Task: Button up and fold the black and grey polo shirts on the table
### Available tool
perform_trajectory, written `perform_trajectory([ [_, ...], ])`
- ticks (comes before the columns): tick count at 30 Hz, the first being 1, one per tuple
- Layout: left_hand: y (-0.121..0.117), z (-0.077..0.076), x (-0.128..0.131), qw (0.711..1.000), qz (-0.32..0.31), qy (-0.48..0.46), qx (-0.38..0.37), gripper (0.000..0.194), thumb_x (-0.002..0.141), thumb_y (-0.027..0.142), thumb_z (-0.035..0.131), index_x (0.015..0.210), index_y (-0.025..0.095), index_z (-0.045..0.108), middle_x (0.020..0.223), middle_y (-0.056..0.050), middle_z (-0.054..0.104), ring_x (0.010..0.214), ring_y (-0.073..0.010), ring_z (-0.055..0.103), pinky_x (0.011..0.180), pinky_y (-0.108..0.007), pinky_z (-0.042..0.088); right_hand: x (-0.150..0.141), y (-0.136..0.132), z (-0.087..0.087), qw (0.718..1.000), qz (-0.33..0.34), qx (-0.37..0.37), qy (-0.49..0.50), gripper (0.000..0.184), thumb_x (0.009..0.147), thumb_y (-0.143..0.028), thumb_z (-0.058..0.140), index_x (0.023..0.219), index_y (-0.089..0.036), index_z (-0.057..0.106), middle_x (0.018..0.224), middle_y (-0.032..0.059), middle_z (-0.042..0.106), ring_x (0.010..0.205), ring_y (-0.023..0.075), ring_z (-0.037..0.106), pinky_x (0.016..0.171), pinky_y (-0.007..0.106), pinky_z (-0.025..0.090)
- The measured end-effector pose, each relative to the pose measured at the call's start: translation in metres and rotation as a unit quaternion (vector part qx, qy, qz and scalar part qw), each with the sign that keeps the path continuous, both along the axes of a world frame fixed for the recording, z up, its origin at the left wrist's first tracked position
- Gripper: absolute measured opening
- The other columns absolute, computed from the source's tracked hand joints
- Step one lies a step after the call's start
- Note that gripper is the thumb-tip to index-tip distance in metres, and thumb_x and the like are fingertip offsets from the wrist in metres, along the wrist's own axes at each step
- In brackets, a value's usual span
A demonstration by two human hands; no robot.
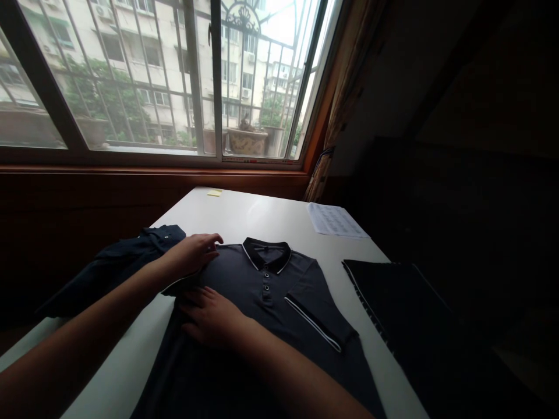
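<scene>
A dark grey polo shirt (301, 326) lies front up on the white table, its black collar edged in white and its button placket in the middle. The sleeve on the right is laid inward over the body, with its striped cuff showing. At the shirt's left shoulder is my left hand (198, 251), its index finger and thumb apart over the edge of the cloth. My right hand (213, 314) rests with spread fingers on the shirt's left side, just below the left sleeve. My forearms hide part of the lower left body.
Dark navy clothing (126, 256) is heaped at the table's left edge. A dark folded cloth (393, 291) lies along the right edge. Printed sheets (336, 221) and a yellow sticky note (214, 192) sit toward the back of the white table (257, 215), below a barred window.
</scene>
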State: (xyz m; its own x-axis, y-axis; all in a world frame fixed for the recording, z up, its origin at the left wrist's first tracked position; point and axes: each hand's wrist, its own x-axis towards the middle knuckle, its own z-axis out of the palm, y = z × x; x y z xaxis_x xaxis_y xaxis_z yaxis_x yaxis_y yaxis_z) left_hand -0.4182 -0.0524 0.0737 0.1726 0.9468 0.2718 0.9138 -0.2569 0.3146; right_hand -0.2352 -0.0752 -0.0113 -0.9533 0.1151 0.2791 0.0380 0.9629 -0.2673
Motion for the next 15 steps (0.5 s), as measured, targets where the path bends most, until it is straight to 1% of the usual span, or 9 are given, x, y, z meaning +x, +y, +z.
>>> perform_trajectory([
  [1, 0.000, 0.000, 0.013, 0.999, -0.024, -0.025, -0.010, 0.030, 0.089, 0.030, 0.060, 0.117, 0.022, 0.064, 0.097, -0.006, 0.074, 0.078, -0.0194, 0.067, 0.072, -0.028, 0.049, 0.003, 0.000, 0.003, 1.000, 0.009, -0.022, -0.002, 0.047, 0.099, -0.039, 0.053, 0.140, -0.017, 0.054, 0.153, 0.0112, 0.046, 0.142, 0.0262, 0.041, 0.119, 0.041, 0.033],
  [3, -0.005, 0.001, 0.033, 0.992, -0.083, -0.087, -0.038, 0.040, 0.090, 0.034, 0.063, 0.128, 0.021, 0.060, 0.105, -0.007, 0.074, 0.074, -0.0166, 0.067, 0.067, -0.026, 0.051, 0.014, 0.000, 0.010, 0.996, 0.021, -0.086, -0.003, 0.041, 0.099, -0.035, 0.052, 0.136, -0.019, 0.059, 0.147, 0.0084, 0.054, 0.133, 0.0233, 0.051, 0.113, 0.035, 0.040],
  [5, -0.016, 0.002, 0.042, 0.979, -0.127, -0.148, -0.062, 0.045, 0.093, 0.039, 0.062, 0.134, 0.022, 0.056, 0.114, -0.009, 0.072, 0.075, -0.0151, 0.068, 0.066, -0.025, 0.053, 0.029, 0.001, 0.018, 0.988, 0.027, -0.154, 0.001, 0.034, 0.099, -0.031, 0.052, 0.129, -0.023, 0.064, 0.136, 0.0047, 0.063, 0.119, 0.0188, 0.062, 0.104, 0.028, 0.046],
  [7, -0.032, 0.000, 0.036, 0.972, -0.121, -0.190, -0.062, 0.039, 0.097, 0.042, 0.057, 0.131, 0.023, 0.059, 0.118, -0.008, 0.070, 0.083, -0.0155, 0.070, 0.070, -0.025, 0.056, 0.047, 0.006, 0.026, 0.980, 0.030, -0.198, 0.003, 0.027, 0.097, -0.029, 0.054, 0.117, -0.024, 0.071, 0.119, 0.0022, 0.071, 0.102, 0.0156, 0.068, 0.093, 0.024, 0.050],
  [9, -0.051, -0.007, 0.020, 0.976, -0.074, -0.200, -0.037, 0.032, 0.099, 0.042, 0.054, 0.123, 0.023, 0.064, 0.116, -0.007, 0.070, 0.090, -0.0164, 0.070, 0.076, -0.026, 0.058, 0.063, 0.014, 0.032, 0.976, 0.008, -0.218, 0.008, 0.020, 0.096, -0.030, 0.056, 0.100, -0.023, 0.074, 0.099, 0.0014, 0.074, 0.087, 0.0145, 0.069, 0.083, 0.023, 0.051],
  [11, -0.071, -0.020, 0.000, 0.983, -0.041, -0.177, -0.015, 0.030, 0.099, 0.041, 0.054, 0.121, 0.024, 0.064, 0.117, -0.007, 0.068, 0.095, -0.0173, 0.069, 0.081, -0.027, 0.058, 0.071, 0.026, 0.037, 0.972, -0.063, -0.222, 0.035, 0.025, 0.097, -0.034, 0.055, 0.085, -0.021, 0.072, 0.085, 0.0013, 0.072, 0.077, 0.0142, 0.066, 0.076, 0.023, 0.050],
  [12, -0.081, -0.028, -0.009, 0.987, -0.032, -0.156, -0.009, 0.031, 0.098, 0.041, 0.056, 0.123, 0.025, 0.064, 0.119, -0.007, 0.067, 0.098, -0.0183, 0.068, 0.085, -0.029, 0.058, 0.072, 0.033, 0.038, 0.967, -0.112, -0.223, 0.056, 0.027, 0.097, -0.036, 0.055, 0.082, -0.020, 0.071, 0.083, 0.0014, 0.070, 0.076, 0.0143, 0.065, 0.075, 0.024, 0.049],
  [13, -0.091, -0.036, -0.017, 0.991, -0.026, -0.133, -0.007, 0.033, 0.096, 0.041, 0.059, 0.125, 0.026, 0.062, 0.122, -0.007, 0.065, 0.102, -0.0197, 0.066, 0.088, -0.030, 0.057, 0.071, 0.040, 0.038, 0.958, -0.165, -0.224, 0.073, 0.025, 0.097, -0.036, 0.055, 0.084, -0.020, 0.069, 0.084, 0.0017, 0.070, 0.077, 0.0145, 0.065, 0.075, 0.024, 0.048],
  [15, -0.109, -0.051, -0.028, 0.994, -0.020, -0.103, -0.011, 0.041, 0.094, 0.041, 0.063, 0.133, 0.029, 0.058, 0.129, -0.008, 0.061, 0.110, -0.0225, 0.063, 0.091, -0.031, 0.056, 0.065, 0.054, 0.035, 0.934, -0.263, -0.228, 0.082, 0.018, 0.095, -0.037, 0.059, 0.095, -0.020, 0.067, 0.093, 0.0032, 0.069, 0.082, 0.0159, 0.065, 0.077, 0.026, 0.049],
])
